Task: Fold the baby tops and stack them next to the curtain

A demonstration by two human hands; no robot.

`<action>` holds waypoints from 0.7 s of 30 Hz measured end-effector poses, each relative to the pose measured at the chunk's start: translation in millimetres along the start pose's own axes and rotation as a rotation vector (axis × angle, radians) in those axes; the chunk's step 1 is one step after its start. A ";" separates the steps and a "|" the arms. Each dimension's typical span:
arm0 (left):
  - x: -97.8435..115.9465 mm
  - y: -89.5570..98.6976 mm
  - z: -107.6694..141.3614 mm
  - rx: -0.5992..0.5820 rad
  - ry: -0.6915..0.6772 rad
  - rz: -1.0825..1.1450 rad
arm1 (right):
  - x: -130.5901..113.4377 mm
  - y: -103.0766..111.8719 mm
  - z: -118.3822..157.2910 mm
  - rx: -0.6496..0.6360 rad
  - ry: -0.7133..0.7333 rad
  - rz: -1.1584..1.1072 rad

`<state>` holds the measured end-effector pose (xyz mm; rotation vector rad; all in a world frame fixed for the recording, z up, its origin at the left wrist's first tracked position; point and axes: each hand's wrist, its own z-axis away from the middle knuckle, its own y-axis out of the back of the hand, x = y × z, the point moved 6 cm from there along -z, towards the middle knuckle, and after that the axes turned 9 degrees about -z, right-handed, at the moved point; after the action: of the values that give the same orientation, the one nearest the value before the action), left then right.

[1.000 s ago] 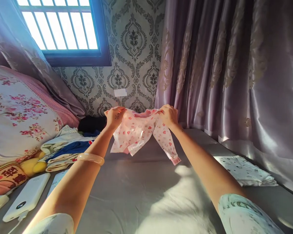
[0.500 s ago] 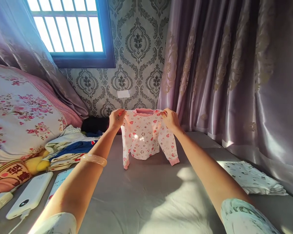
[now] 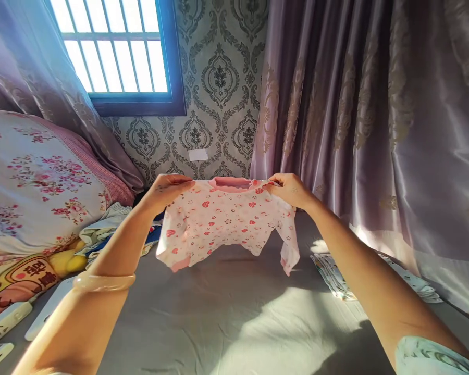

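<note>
A small white shirt [image 3: 229,219] with pink hearts and a pink collar hangs spread above the grey bed sheet. My left hand [image 3: 168,190] pinches its left shoulder, and my right hand [image 3: 291,190] pinches the right shoulder. Both sleeves dangle, with pink cuffs at their ends. The shirt's lower edge is curved and lifted in the middle. A pale bangle [image 3: 105,282] circles my left forearm.
Folded patterned cloth [image 3: 336,278] lies on the grey sheet [image 3: 203,323] at the right, partly behind my right arm. On the left are piled clothes [image 3: 101,229], a floral bundle [image 3: 42,182], a yellow plush item [image 3: 35,273], a white device [image 3: 49,310] and a power strip [image 3: 8,320].
My hands have moved apart and the shirt looks larger and nearer. Its hem has swung up, and its sleeves have shifted outward. The view has shifted slightly.
</note>
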<state>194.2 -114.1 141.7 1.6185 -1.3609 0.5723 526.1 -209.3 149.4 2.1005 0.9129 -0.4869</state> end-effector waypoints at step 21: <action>-158.3 -99.6 -7.3 -0.165 0.186 -0.753 | 134.1 -120.0 34.9 -0.225 -0.406 0.402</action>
<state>244.5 -29.5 -17.5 1.7326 -0.5668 0.1419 525.3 -124.4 -13.1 1.8223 0.2867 -0.5409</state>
